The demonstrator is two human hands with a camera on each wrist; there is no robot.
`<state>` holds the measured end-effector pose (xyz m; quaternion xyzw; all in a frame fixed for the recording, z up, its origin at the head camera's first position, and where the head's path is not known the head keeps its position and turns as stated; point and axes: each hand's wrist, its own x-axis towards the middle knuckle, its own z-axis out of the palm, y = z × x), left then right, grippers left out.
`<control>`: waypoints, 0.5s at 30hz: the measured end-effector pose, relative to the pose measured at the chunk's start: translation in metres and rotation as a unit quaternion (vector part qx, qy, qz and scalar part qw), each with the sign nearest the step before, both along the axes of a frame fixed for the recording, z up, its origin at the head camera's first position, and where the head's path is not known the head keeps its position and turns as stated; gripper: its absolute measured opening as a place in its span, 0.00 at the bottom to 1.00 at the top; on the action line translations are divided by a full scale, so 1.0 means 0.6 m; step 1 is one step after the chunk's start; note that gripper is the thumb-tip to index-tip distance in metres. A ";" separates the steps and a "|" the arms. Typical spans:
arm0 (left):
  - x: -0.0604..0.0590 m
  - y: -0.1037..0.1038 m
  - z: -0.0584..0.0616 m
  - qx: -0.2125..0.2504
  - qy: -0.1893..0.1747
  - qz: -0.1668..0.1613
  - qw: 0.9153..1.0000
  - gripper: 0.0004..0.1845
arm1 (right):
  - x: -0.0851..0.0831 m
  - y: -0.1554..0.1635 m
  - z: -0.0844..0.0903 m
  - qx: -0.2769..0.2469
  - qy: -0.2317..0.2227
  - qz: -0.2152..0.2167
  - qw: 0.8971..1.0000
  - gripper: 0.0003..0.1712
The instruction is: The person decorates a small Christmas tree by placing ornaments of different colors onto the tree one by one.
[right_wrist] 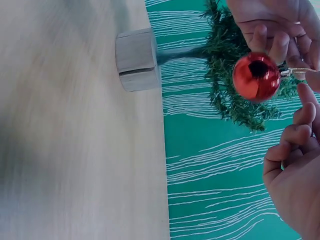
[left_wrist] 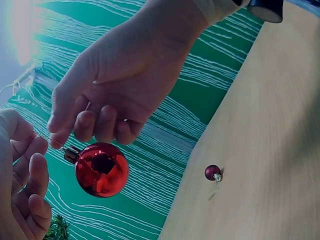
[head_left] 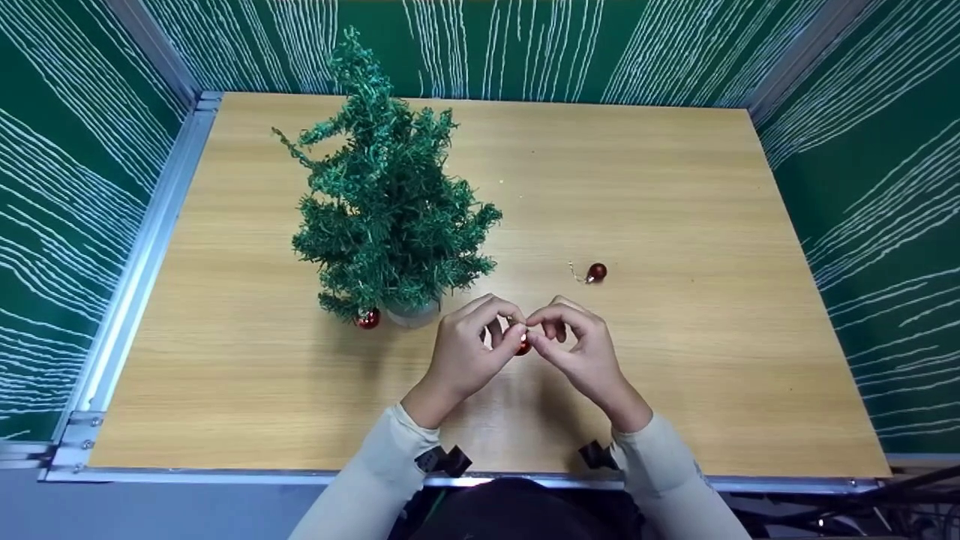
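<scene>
Over the table's near middle, my two hands meet around a shiny red bauble (head_left: 523, 347). My left hand (head_left: 504, 331) pinches it at its cap with thumb and forefinger. My right hand (head_left: 546, 322) pinches the thin gold thread at that cap. In the left wrist view the bauble (left_wrist: 101, 170) hangs in the air below the right hand's fingertips (left_wrist: 59, 137). In the right wrist view the bauble (right_wrist: 256, 76) hangs under the left hand's fingers (right_wrist: 260, 37), in front of the tree. A small green artificial tree (head_left: 390, 202) stands just left of and beyond my hands.
A second red bauble (head_left: 596, 272) with its thread lies on the wooden table (head_left: 675, 187) to the right of and beyond my hands. A third red bauble (head_left: 367, 319) sits low by the tree's grey base (head_left: 411, 313). Green patterned walls enclose three sides.
</scene>
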<state>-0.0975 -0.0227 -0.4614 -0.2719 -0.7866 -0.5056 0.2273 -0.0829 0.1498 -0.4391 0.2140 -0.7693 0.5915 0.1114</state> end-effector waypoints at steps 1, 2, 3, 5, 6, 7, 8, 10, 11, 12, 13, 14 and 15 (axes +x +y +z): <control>0.000 0.000 0.000 -0.002 0.000 0.001 1.000 0.02 | 0.000 -0.001 0.001 0.001 0.004 0.002 1.000 0.09; 0.000 0.000 0.000 -0.003 -0.001 0.002 1.000 0.02 | -0.001 -0.002 0.002 0.001 0.007 0.003 1.000 0.09; 0.000 0.000 0.000 -0.004 -0.001 0.003 1.000 0.02 | -0.003 -0.002 0.000 0.002 0.007 0.004 1.000 0.09; -0.001 0.000 0.000 -0.005 -0.002 0.004 1.000 0.02 | -0.007 0.000 -0.009 0.004 0.005 0.004 1.000 0.08; -0.001 0.000 0.000 -0.004 -0.003 0.003 1.000 0.02 | -0.010 0.001 -0.015 0.005 0.004 0.003 1.000 0.08; -0.001 0.000 -0.001 -0.003 -0.003 0.002 1.000 0.02 | -0.012 0.003 -0.021 0.005 0.005 0.003 1.000 0.09; -0.001 0.000 0.000 -0.002 -0.004 0.001 1.000 0.02 | -0.015 0.004 -0.028 0.004 0.006 0.003 1.000 0.09; -0.001 0.000 0.000 -0.001 -0.002 0.000 1.000 0.02 | -0.019 0.007 -0.039 0.002 0.009 0.003 1.000 0.09; -0.001 0.000 0.000 -0.001 -0.001 -0.001 1.000 0.02 | -0.020 0.008 -0.042 -0.001 0.010 0.005 1.000 0.09; -0.001 0.000 0.000 -0.001 0.000 -0.001 1.000 0.02 | -0.021 0.008 -0.043 -0.003 0.014 0.006 1.000 0.10; -0.001 0.000 0.000 -0.002 0.001 0.000 1.000 0.02 | -0.022 0.008 -0.045 -0.006 0.018 0.009 1.000 0.10; -0.001 0.000 0.000 -0.004 0.002 0.001 1.000 0.02 | -0.023 0.008 -0.046 -0.008 0.020 0.010 1.000 0.10; -0.001 0.000 0.000 -0.005 0.003 0.002 1.000 0.02 | -0.024 0.008 -0.047 -0.011 0.021 0.012 1.000 0.10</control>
